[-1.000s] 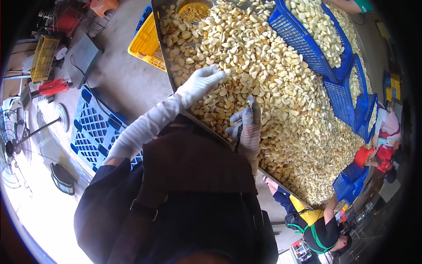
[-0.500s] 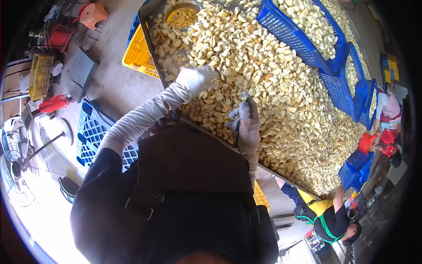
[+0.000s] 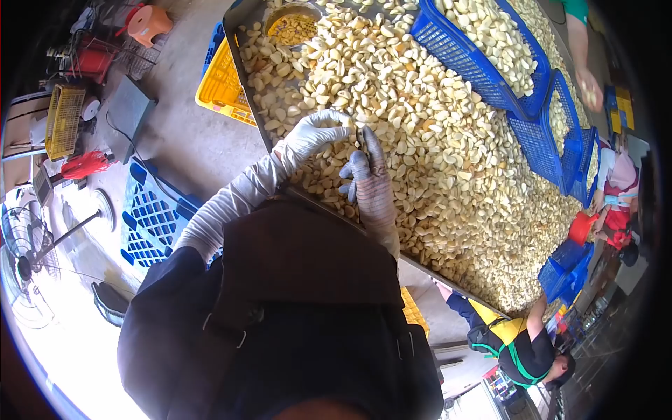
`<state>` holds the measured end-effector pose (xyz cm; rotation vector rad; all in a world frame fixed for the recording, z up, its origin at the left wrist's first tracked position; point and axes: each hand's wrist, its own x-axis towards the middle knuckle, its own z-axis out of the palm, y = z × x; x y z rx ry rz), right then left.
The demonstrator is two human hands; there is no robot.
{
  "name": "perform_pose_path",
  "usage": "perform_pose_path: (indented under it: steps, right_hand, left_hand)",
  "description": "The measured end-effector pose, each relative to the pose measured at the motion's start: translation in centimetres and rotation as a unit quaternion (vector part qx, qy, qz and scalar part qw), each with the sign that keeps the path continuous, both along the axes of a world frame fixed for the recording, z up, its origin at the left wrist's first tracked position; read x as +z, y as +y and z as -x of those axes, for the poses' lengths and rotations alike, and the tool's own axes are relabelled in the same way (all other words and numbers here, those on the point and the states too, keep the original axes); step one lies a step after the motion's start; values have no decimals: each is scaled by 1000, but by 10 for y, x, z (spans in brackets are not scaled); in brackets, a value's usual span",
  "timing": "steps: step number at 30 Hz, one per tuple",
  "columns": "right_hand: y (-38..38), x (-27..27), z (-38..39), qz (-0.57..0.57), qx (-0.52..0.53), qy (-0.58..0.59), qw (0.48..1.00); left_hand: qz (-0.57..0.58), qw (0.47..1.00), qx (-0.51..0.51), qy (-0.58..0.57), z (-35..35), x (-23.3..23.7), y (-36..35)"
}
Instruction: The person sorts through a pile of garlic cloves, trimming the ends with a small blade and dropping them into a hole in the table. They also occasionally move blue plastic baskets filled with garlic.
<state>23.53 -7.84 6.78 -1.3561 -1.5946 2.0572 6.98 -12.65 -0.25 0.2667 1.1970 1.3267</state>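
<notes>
A broad heap of pale, clove-shaped pieces [image 3: 413,147] covers the metal-edged table [image 3: 241,77] in front of me. My left hand [image 3: 316,134], in a white glove and sleeve, is over the heap's near side. Its thumb and forefinger pinch a small pale piece [image 3: 351,129]. Just to the right is my right hand [image 3: 369,171], in a grey-fingered glove, its forefinger raised close to that piece and its other fingers bent. A thin dark sliver shows beside the forefinger; I cannot make out what it is.
Blue baskets [image 3: 462,56] of pale pieces stand along the far side. A round bowl [image 3: 294,28] sits at the table's left corner, a yellow crate [image 3: 227,87] below it. One co-worker [image 3: 521,350] is at lower right; another person's hand [image 3: 590,87] appears upper right.
My left hand has turned and its thumb and forefinger now pinch a piece. My right hand has moved up and left, close to it. Another person's arm has appeared at upper right.
</notes>
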Motion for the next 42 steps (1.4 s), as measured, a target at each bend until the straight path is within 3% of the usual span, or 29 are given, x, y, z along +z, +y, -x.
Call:
perform_pose_path:
  steps: [2,4,5,7,10,12,14,15,16,17,19,20,22,24,26,28,29,30,31,32,35,37,38,40,42]
  right_hand:
    - [4,11,5,10,48,-56,997]
    - [4,-8,-1,-159,122,-40,979]
    - [3,-17,-3,-210,138,-36,967]
    - [0,-29,-5,-282,144,-34,948]
    - [-2,-31,-4,-267,119,-6,956]
    - [-7,-27,-4,-237,106,4,966]
    - [-7,-30,-3,-256,105,-7,961]
    - [-7,-39,-1,-314,111,-41,942]
    - [-7,-44,0,-299,83,-43,950]
    - [-7,-49,2,-284,54,-45,956]
    - [-6,-51,3,-103,-62,17,993]
    - [-4,-52,4,-92,-71,14,993]
    - [1,-54,8,-69,-89,7,994]
    - [7,-43,19,-77,-85,-10,993]
    - [14,-24,35,-41,-102,-9,994]
    - [20,-4,52,7,-127,-20,992]
    - [25,-18,49,-22,-113,-3,993]
    - [29,-32,46,-51,-101,15,993]
    - [31,-22,54,-55,-101,20,993]
    - [31,-16,57,-57,-101,23,993]
    - [39,-17,65,-65,-80,50,993]
    - [46,-7,75,-44,-87,43,994]
    - [50,4,83,-55,-61,3,997]
    - [53,12,90,-130,20,-50,990]
    - [54,-6,85,-273,109,-72,953]
  left_hand:
    - [-28,999,4,20,-5,1,-2]
    - [-16,999,-21,36,-4,7,-5]
    - [10,992,-65,108,-3,15,-6]
    - [45,988,-77,127,-1,27,-2]
    - [-45,978,-83,185,6,14,-3]
    - [-76,982,-91,144,9,6,-7]
    - [-64,994,-87,15,12,3,-9]
    - [-111,990,-93,0,14,3,-11]
    - [-162,981,-108,-12,11,6,-15]
    - [-185,971,-141,50,9,10,-15]
    - [-158,959,-194,133,14,21,-15]
    - [-207,965,-155,43,20,9,-11]
    - [-111,969,-146,-163,42,-15,-7]
    - [-174,939,-167,-245,72,-19,5]
    - [-141,970,-80,-182,89,11,18]
    - [-48,992,-4,-112,119,-11,38]
    - [-18,993,7,114,130,-18,51]
    - [-27,978,78,193,131,-6,70]
    - [-8,895,-14,447,146,-18,79]
    - [12,741,-103,663,157,-31,84]
    - [31,736,-166,656,159,-19,88]
    - [25,891,-142,431,153,-12,80]
    - [20,943,-128,307,148,-6,75]
    - [-26,988,-114,100,131,24,56]
    - [-39,988,-133,71,117,51,45]
